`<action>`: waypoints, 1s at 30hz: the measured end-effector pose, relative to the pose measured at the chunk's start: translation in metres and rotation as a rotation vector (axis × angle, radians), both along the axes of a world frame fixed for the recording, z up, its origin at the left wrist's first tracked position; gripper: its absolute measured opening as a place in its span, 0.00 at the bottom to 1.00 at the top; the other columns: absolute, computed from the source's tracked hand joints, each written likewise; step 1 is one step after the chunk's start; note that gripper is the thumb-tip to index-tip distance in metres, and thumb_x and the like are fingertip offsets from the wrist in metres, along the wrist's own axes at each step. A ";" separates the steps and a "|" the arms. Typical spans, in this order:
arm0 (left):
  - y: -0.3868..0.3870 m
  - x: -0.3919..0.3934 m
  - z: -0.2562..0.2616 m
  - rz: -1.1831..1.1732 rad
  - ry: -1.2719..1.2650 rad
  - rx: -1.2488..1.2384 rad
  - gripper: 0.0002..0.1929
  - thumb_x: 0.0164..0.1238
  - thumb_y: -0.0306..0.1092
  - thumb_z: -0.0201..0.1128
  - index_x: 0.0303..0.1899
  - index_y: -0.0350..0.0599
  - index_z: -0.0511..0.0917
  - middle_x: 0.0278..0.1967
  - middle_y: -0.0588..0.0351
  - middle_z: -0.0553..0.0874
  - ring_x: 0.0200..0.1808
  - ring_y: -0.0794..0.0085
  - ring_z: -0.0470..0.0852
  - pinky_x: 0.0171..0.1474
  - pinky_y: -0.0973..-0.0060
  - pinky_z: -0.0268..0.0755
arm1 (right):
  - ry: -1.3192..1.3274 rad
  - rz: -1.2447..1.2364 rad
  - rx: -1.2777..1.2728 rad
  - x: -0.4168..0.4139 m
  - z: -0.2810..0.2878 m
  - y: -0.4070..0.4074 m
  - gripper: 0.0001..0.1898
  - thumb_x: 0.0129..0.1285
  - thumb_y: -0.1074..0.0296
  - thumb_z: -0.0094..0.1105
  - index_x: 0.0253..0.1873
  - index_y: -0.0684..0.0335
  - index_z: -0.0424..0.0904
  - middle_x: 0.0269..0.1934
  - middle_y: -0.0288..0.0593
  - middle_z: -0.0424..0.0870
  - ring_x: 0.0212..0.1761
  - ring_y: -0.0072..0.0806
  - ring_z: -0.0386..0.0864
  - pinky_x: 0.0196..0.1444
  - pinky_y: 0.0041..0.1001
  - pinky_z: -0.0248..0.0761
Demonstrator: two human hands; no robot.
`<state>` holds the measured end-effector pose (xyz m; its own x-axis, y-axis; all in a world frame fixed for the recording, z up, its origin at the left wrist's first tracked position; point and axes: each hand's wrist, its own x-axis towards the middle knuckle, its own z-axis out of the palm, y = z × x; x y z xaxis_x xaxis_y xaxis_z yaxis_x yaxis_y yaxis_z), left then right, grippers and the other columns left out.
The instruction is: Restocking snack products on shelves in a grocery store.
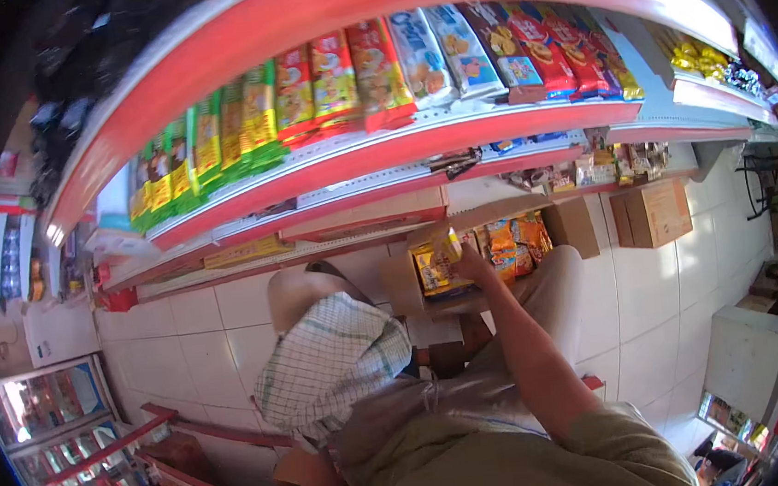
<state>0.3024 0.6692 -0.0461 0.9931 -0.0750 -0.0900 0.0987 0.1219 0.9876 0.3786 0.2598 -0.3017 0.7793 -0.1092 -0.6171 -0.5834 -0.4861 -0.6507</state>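
An open cardboard box [403,280] stands on the floor between my knees, below the lowest shelf. Yellow snack packets [433,270] lie in its left part and orange packets [513,239] in its right part. My right hand [472,263] is over the middle of the box, its fingers closed on a pale yellow packet [446,243]. My left forearm hangs at the lower left beside my body; a checked cloth [332,348] covers my lap near it, and the left hand is out of view.
Rows of wrapped biscuits [333,81] fill the shelf above, behind its red edge [395,149]. A closed cardboard box [650,214] stands on the tiles at right. Red-edged racks [202,481] are behind me at lower left, beside a glass-fronted cabinet [46,405]. Another person [721,467] shows at lower right.
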 end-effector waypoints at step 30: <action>-0.069 0.040 -0.007 -0.212 0.328 -0.162 0.21 0.74 0.46 0.49 0.58 0.42 0.75 0.56 0.51 0.78 0.55 0.66 0.78 0.60 0.68 0.70 | -0.128 -0.184 1.245 -0.144 0.314 0.119 0.25 0.60 0.79 0.56 0.64 0.69 0.68 0.58 0.45 0.78 0.60 0.34 0.75 0.63 0.33 0.68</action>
<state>0.3419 0.5997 -0.0528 0.8751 -0.3134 -0.3688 0.4440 0.2164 0.8695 0.2349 0.3791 0.0123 0.8760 0.3767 -0.3013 -0.4762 0.5755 -0.6649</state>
